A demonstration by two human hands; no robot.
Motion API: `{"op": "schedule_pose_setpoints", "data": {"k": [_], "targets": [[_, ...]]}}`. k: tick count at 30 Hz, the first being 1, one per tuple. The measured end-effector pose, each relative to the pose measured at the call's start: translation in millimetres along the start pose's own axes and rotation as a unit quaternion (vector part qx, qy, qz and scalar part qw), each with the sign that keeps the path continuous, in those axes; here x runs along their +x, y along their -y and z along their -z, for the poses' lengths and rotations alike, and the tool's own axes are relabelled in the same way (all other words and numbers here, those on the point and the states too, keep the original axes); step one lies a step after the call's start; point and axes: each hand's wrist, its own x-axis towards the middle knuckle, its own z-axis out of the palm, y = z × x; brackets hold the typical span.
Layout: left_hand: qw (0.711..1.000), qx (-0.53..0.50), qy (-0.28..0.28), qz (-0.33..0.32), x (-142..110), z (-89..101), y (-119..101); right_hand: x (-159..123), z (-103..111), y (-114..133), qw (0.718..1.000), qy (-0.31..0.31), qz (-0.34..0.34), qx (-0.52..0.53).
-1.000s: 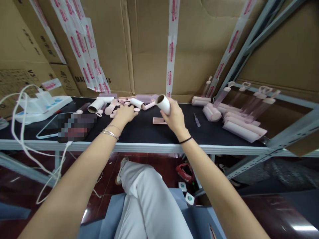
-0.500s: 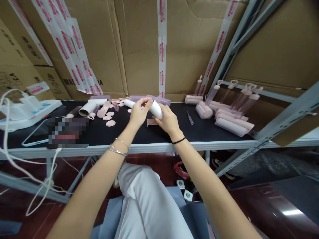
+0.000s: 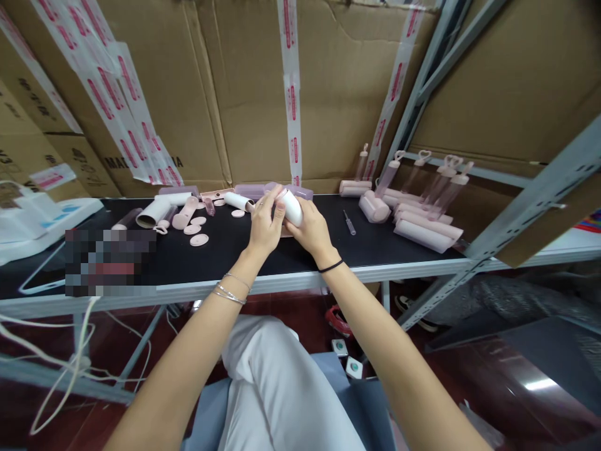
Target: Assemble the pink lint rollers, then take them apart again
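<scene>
A white roll (image 3: 293, 208) is held up over the black tabletop between both hands. My right hand (image 3: 313, 230) is wrapped around its right side. Against the roll's left end, my left hand (image 3: 265, 220) is closed, with a small pale pink piece showing at its fingertips; most of that piece is hidden. Below the hands, part of a pink piece (image 3: 285, 232) lies on the table. Left of my left hand are another white roll (image 3: 238, 201) and several flat pink oval discs (image 3: 199, 240).
Several pink cylinders with heart-topped clear handles (image 3: 425, 225) stand at the right, near the metal shelf frame (image 3: 498, 241). A small screwdriver (image 3: 350, 223) lies before them. At the left are a power strip (image 3: 51, 228), a phone (image 3: 44, 269) and larger white tubes (image 3: 154, 212). Cardboard boxes (image 3: 248, 94) stand behind.
My left hand has closed in on the end of the white roll, and the roll is tilted more upright. The whole view has shifted slightly to the right.
</scene>
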Motion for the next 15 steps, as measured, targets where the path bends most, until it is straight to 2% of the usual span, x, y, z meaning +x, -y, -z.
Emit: {"op": "schedule_pose_setpoints", "data": {"k": [5,13,15], "targets": [[0.993,0.106,0.045,0.018,3.1,0.2,-5.3,0.0,0.0,-3.5,1.0,0.009,0.004,0.005],[0.99,0.115,0.082,0.01,8.5,0.3,-11.7,-1.6,-3.0,-10.7,1.0,-0.012,0.008,0.012],[0.983,0.138,0.12,-0.001,11.1,2.0,-18.7,-1.4,-4.6,-12.0,0.999,-0.026,0.01,0.024]]}}
